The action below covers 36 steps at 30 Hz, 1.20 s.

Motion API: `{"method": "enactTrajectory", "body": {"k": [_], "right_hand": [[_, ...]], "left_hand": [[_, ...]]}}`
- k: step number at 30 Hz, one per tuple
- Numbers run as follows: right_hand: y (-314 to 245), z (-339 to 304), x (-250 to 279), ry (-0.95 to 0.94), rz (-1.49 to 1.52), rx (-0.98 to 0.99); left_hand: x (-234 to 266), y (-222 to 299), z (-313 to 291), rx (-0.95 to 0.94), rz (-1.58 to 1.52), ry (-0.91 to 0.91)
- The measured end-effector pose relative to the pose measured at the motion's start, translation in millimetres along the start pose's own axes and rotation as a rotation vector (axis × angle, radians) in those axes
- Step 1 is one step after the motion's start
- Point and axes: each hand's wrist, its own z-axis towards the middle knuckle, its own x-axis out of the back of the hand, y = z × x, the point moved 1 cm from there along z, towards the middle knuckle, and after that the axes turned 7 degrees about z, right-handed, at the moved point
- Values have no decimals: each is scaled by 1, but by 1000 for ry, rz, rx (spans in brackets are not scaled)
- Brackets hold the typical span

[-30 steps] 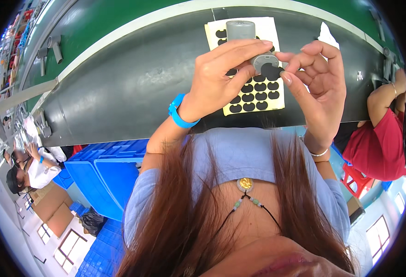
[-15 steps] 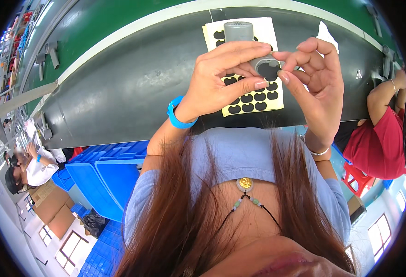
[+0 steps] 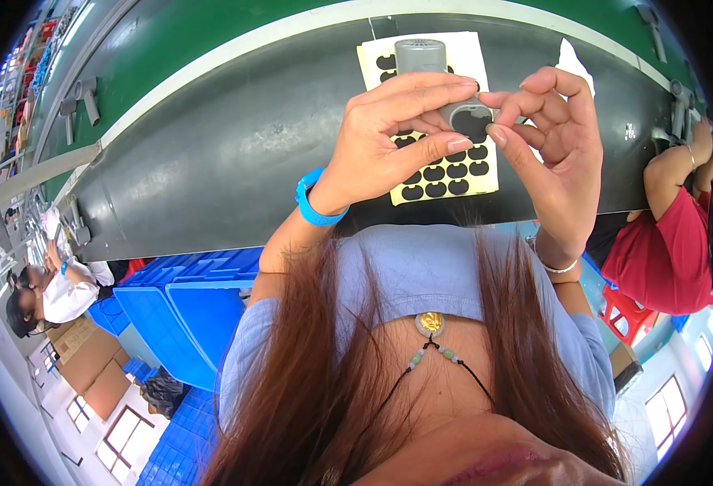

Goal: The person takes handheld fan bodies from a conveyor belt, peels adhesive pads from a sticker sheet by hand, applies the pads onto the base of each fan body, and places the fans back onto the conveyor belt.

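My left hand (image 3: pixel 389 134) is wrapped round a grey handheld device that looks like a small fan. Its vented cylindrical head (image 3: pixel 420 57) sticks out beyond my fingers, and the part in my palm is hidden. The device's round end faces me, covered by a black sticker (image 3: pixel 471 123). With thumb and forefinger at the sticker's right edge, my right hand (image 3: pixel 552 134) is closed on it, the other fingers curled loosely. Beneath both hands lies a yellow-backed sheet (image 3: pixel 486 182) carrying rows of black stickers.
The dark worktable (image 3: pixel 235 154) runs across, bordered by a green conveyor belt (image 3: pixel 178 49) with similar grey devices (image 3: pixel 87 101). White paper (image 3: pixel 571 65) lies beyond my right hand. Blue bins (image 3: pixel 186 324) stand at the left; a co-worker in red (image 3: pixel 664 259) sits at the right.
My hands and the device keep almost the same position. At the far left, the person in white has shifted their head and arm slightly.
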Motion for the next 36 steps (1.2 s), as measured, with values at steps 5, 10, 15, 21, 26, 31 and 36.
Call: {"method": "enactTrajectory", "body": {"k": [5, 10, 15, 21, 26, 31, 36], "right_hand": [[-1, -1, 0, 3, -23, -3], [0, 1, 0, 17, -46, -7], [-6, 1, -3, 16, -63, -59], [-1, 3, -7, 31, -87, -1], [1, 0, -7, 62, -159, 40], [6, 2, -1, 54, -377, 179], [6, 3, -1, 91, -451, 222]], "left_hand": [[-1, 0, 0, -15, 8, 6], [-1, -2, 0, -6, 22, 8], [0, -4, 1, -18, 54, 5], [2, -4, 2, -18, 39, 12], [1, -4, 1, -13, 37, 8], [-2, -5, 1, -6, 74, 8], [-6, -6, 5, -40, 56, 89]]}}
